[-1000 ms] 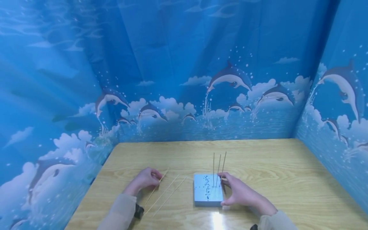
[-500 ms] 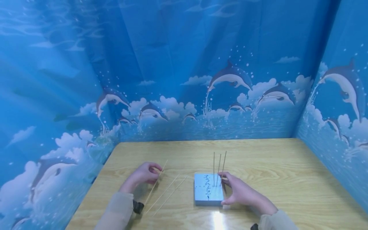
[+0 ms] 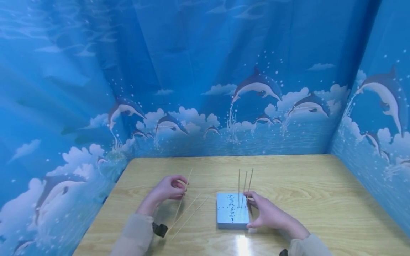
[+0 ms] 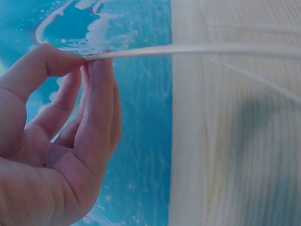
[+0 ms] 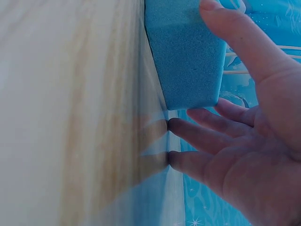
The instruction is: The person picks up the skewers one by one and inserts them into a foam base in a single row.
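Pinching the held stick (image 4: pixel 211 49) between thumb and fingertip, the left hand (image 3: pixel 167 188) is located at the lower centre-left of the head view, above the tabletop (image 3: pixel 304 181). The held stick slants, upper end toward the upper right; whether its lower end touches the tabletop cannot be told. To its right, the first loose stick (image 3: pixel 184 211) and the second loose stick (image 3: pixel 190 218) lie on the tabletop at the lower centre of the frame, side by side and roughly parallel.

Further right, just past the lower centre, sits the blue block (image 3: pixel 223 213), its top face marked with a band of dark specks (image 3: pixel 231 206). Three standing sticks (image 3: pixel 238 188) rise from the right part of that face — one nearly upright, two leaning slightly to the right. The right hand (image 3: pixel 266 213), at the lower right, holds the blue block along its right side, thumb at the near corner and fingers at the far corner.

Progress, as judged: three sticks appear set in the blue block, one is in hand, and two remain unplaced — about half of the visible sticks.

Change from the frame one second ago: the left hand and the held stick are higher and slightly farther right in the frame. The blue block, the standing sticks, both loose sticks and the right hand show practically no shift.
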The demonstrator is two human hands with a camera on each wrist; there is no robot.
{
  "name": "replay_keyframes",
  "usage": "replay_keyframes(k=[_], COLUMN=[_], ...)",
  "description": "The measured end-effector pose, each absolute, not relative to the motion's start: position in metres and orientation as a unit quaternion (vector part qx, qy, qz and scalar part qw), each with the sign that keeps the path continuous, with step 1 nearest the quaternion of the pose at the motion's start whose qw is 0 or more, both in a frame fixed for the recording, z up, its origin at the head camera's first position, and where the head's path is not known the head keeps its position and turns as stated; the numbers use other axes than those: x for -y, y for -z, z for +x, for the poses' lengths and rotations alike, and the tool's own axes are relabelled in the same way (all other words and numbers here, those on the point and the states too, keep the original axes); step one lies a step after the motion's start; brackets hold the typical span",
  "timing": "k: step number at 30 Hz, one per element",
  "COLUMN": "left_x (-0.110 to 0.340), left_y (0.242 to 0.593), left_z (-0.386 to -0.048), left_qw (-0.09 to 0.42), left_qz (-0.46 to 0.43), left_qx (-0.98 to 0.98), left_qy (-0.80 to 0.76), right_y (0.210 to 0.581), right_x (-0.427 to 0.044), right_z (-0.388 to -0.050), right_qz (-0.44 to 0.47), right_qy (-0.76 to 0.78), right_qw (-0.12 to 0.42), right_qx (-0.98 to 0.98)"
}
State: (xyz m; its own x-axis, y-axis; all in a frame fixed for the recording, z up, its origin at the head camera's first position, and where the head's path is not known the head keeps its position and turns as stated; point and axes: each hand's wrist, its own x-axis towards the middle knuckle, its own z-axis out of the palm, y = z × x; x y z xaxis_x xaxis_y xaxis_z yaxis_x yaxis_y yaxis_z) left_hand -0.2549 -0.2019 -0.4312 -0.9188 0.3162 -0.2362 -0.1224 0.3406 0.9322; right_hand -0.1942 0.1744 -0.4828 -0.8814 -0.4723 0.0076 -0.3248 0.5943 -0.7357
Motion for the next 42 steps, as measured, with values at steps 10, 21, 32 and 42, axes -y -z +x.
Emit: replay_keyframes(k=[10,21,32,42], left_x=[0.182,0.150,0.113,0.084], left_y=[0.413,0.404,0.402,0.402], left_z=[-0.245,-0.235,-0.221,-0.217], left_qw=[0.174,0.145,0.084,0.061], left_qz=[0.089,0.115,0.121,0.133], left_qx=[-0.762,-0.718,-0.712,-0.693], left_qy=[-0.617,-0.671,-0.686,-0.705], right_y=[0.484,0.485,0.486,0.486], right_x=[-0.174,-0.175,-0.174,-0.174], right_z=[-0.195,-0.195,-0.196,-0.195], right_qz=[-0.213,-0.207,-0.209,-0.209], right_qy=[0.391,0.392,0.389,0.384], right_qw=[0.100,0.100,0.095,0.094], right_qx=[-0.890,-0.891,-0.892,-0.894])
